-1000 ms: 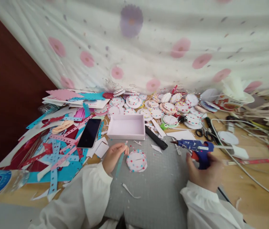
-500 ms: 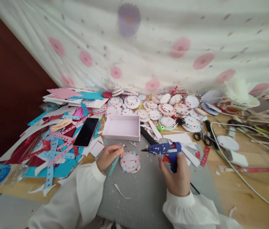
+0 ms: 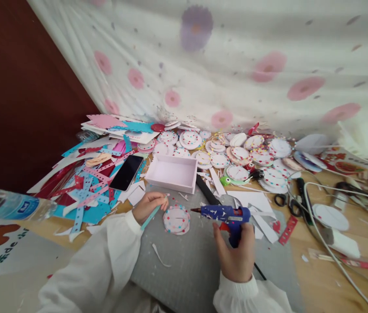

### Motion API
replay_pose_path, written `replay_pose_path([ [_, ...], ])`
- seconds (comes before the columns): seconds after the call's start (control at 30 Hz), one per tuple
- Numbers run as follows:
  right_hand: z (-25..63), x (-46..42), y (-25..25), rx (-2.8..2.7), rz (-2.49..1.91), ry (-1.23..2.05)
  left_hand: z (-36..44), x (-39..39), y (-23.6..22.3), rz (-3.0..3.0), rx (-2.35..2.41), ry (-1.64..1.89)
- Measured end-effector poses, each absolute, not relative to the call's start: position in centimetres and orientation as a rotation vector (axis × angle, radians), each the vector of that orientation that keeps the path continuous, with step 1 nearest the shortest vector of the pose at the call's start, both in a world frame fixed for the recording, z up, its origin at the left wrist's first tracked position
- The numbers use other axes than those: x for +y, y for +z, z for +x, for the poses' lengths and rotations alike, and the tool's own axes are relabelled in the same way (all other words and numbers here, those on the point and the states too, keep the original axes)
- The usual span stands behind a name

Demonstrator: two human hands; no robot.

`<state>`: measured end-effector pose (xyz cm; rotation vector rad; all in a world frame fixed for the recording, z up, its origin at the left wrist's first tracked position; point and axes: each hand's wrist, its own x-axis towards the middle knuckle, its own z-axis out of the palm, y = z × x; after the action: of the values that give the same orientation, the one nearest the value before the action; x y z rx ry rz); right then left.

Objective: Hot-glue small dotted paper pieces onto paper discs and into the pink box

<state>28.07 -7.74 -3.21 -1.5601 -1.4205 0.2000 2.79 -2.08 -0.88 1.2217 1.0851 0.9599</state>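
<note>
My left hand (image 3: 149,206) pinches a thin teal stick (image 3: 150,218), its tip pointing up toward the box. Just right of those fingers, a white paper disc (image 3: 176,219) edged with red and blue dots lies flat on the grey cutting mat (image 3: 190,265). My right hand (image 3: 236,252) is wrapped round the handle of a blue glue gun (image 3: 224,214). The gun's nozzle points left and ends close to the disc's right edge; I cannot tell whether they touch. A small pale bit sits at the tip of the teal stick, too small to name.
Behind the mat stand a white open box (image 3: 172,171) and a black bar (image 3: 207,190). A phone (image 3: 127,172) lies among paper scraps at left, near a plastic bottle (image 3: 11,205). Dotted discs (image 3: 236,154) pile along the back. Scissors (image 3: 288,203) and a white cable (image 3: 314,226) lie at right.
My right hand has carried the glue gun leftward from the mat's right side to beside the disc. The left hand keeps the teal stick, now tilted more. The view has shifted slightly.
</note>
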Motion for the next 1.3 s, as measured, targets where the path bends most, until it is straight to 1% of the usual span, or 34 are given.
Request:
replay_pose_path([
  [0.37, 27.8, -7.3, -3.2, -1.382, -1.567, 0.091, 2.5, -2.1, -1.1, 1.416, 1.020, 0.836],
  [0.6, 26.1, -4.6, -1.6, -1.365, -1.555, 0.003, 3.4, -0.9, -1.2, 1.464, 0.918, 0.778],
  [0.77, 25.2, -3.5, -2.7, -1.428, -1.491, -0.051, 3.5, -0.7, -1.5, 1.536, 0.883, 0.739],
  [0.87, 25.3, -3.4, -3.3, -1.416, -1.509, -0.029, 3.3, -0.6, -1.6, 1.525, 0.885, 0.738],
  [1.03, 25.6, -3.1, -3.6, -1.381, -1.523, -0.091, 3.3, -0.5, -1.7, 1.548, 0.810, 0.757],
  [1.3, 26.0, -3.0, -4.1, -1.420, -1.466, -0.035, 3.3, -0.4, -1.7, 1.525, 0.804, 0.740],
])
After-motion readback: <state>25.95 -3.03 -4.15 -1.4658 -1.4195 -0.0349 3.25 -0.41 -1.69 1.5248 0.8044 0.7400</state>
